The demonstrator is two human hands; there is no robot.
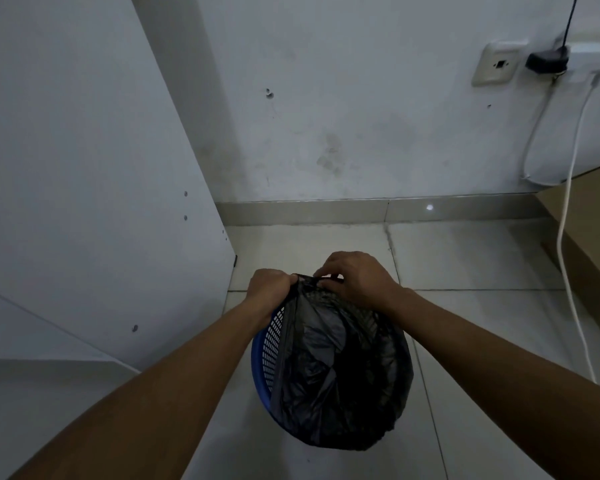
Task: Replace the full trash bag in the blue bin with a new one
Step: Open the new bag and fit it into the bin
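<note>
A round blue plastic lattice bin (269, 344) stands upright on the pale tiled floor (482, 323), mouth upward, lined with a black plastic trash bag (340, 375). The left hand (269, 287) and right hand (355, 277) both pinch the bag's far rim.

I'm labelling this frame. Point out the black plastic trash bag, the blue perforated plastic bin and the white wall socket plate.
black plastic trash bag (340, 368), head view, crumpled middle.
blue perforated plastic bin (269, 344), head view, exposed left wall.
white wall socket plate (496, 64), head view, plate face.
</note>
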